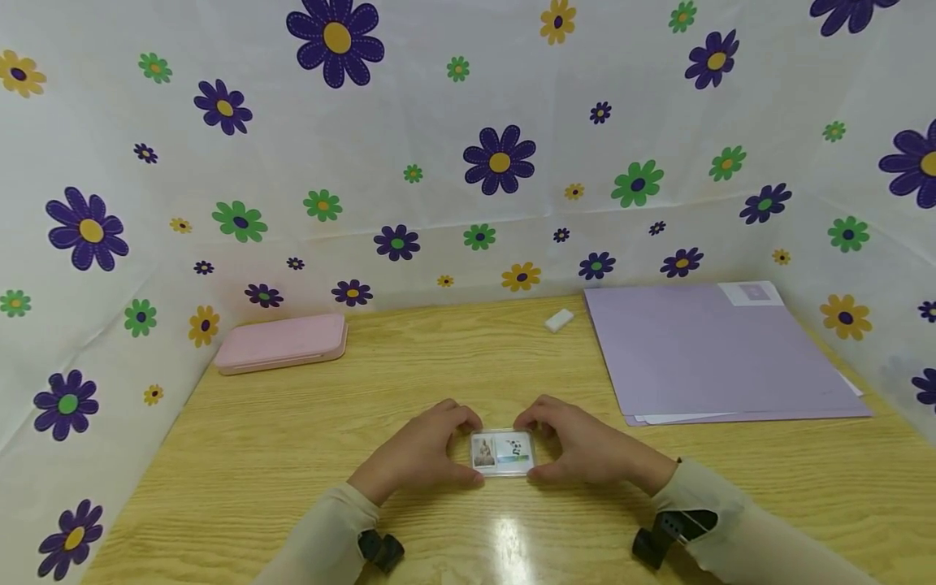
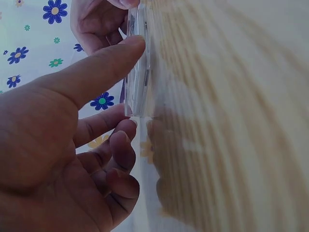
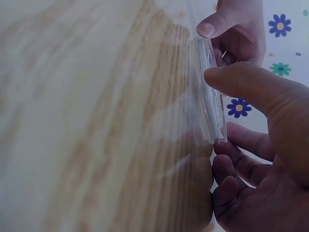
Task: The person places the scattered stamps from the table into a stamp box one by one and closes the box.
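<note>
A small flat clear plastic case [image 1: 503, 452] lies on the table with two small stamp-like pictures showing through its top, a brownish one on the left and a panda on the right. My left hand [image 1: 424, 451] pinches its left end, thumb on the near edge and fingers on the far one. At the other end my right hand [image 1: 581, 443] grips the case the same way. Both wrist views show the case [image 2: 137, 72] edge-on, with layers inside clear walls, and each thumb [image 3: 241, 79] pressed to its near side.
A pink pencil case [image 1: 281, 343] lies at the back left. Towards the back sits a white eraser-like block [image 1: 559, 320]. A large lilac folder [image 1: 717, 357] with white sheets peeking out covers the right side. Flower-patterned cloth [image 1: 409, 130] encloses the wooden table [image 1: 292, 439].
</note>
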`<state>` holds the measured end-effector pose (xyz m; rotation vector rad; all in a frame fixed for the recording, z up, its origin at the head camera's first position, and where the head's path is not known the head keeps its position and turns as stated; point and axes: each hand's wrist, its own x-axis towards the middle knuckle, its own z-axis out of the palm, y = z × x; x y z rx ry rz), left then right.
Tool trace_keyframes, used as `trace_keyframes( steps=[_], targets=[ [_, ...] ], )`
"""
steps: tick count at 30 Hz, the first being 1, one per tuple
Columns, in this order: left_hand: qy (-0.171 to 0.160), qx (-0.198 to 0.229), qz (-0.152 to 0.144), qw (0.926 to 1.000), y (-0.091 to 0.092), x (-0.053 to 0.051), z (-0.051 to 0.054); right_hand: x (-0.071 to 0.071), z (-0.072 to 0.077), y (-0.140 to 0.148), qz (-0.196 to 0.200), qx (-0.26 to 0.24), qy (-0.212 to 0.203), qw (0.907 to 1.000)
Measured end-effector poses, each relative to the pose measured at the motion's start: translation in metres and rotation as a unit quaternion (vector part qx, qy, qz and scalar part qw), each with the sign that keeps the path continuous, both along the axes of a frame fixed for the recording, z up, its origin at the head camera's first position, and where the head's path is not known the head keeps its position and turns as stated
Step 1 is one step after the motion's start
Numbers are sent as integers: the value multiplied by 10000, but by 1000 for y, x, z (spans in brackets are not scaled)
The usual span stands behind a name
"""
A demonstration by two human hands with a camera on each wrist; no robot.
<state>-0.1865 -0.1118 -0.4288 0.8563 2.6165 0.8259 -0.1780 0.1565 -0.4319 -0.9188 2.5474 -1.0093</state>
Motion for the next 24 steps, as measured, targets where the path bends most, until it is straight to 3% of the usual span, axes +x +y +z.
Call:
trace_keyframes(
  steps=[13,24],
  targets=[
    [-71,88,38,9999,0,-3,0,-1,-1,-1,0,11,-26,10000],
    [-180,58,276,9994,4,1,5,-3,0,-2,-8,71,-48,10000]
  ],
)
